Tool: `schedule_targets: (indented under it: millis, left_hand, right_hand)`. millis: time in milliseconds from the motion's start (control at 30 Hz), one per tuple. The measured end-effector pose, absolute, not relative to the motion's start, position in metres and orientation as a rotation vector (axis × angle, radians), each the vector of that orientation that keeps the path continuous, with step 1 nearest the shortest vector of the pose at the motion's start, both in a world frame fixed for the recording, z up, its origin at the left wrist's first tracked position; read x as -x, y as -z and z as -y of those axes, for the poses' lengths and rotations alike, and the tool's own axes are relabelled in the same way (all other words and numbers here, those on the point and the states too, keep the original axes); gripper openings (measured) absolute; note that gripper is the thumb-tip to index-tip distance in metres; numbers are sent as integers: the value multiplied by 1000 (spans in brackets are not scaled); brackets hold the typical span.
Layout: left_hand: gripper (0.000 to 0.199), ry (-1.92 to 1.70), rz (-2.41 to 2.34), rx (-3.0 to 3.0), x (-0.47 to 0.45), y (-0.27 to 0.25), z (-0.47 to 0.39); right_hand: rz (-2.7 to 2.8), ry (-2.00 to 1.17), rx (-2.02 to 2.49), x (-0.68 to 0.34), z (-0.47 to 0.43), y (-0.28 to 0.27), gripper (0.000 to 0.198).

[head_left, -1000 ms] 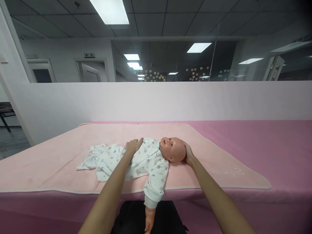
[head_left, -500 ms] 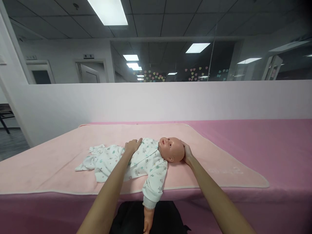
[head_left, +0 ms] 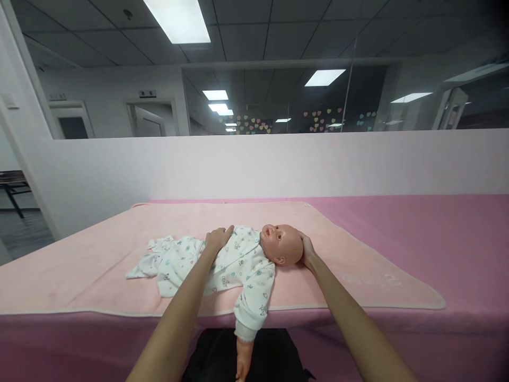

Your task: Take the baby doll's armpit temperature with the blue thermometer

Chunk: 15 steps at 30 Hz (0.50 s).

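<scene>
A baby doll lies on its back on a light pink blanket [head_left: 99, 265], its bald head [head_left: 284, 245] to the right. It wears a white patterned sleepsuit [head_left: 238, 260]. My left hand [head_left: 218, 237] rests flat on the doll's chest, fingers spread. My right hand [head_left: 306, 250] cups the back of the doll's head from the right. One sleeved doll arm [head_left: 246, 323] hangs over the table's near edge, its bare hand pointing down.
The blanket covers a darker pink tabletop [head_left: 437, 239]. A low white partition wall [head_left: 278, 164] runs behind the table, with glass above it. A black object [head_left: 214, 358] sits below the table's near edge. A doorway opens at far left.
The view shifted slightly; both hands and the doll stay where they were.
</scene>
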<state>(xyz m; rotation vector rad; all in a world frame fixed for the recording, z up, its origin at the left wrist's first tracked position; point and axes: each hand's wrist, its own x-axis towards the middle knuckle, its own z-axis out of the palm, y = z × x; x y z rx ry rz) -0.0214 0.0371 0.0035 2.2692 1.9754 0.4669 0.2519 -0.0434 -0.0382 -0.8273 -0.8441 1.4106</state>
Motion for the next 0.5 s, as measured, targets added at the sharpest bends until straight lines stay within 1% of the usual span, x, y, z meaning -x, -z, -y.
schedule_targets:
  millis: [100, 300, 400, 500]
  left_hand:
    - [69, -470, -1970, -2267, 21, -4, -37]
    - [68, -488, -1959, -2257, 21, -4, -37]
    - [68, -507, -1952, -2247, 21, -3, -37]
    - [68, -538, -1944, -2233, 21, -2, -38]
  right_hand:
    - [865, -1466, 773, -253, 43, 40, 44]
    - [701, -1309, 823, -267, 29, 49, 33]
    - [721, -1322, 809, -266, 29, 52, 29]
    - [795, -1370, 785, -262, 32, 52, 29]
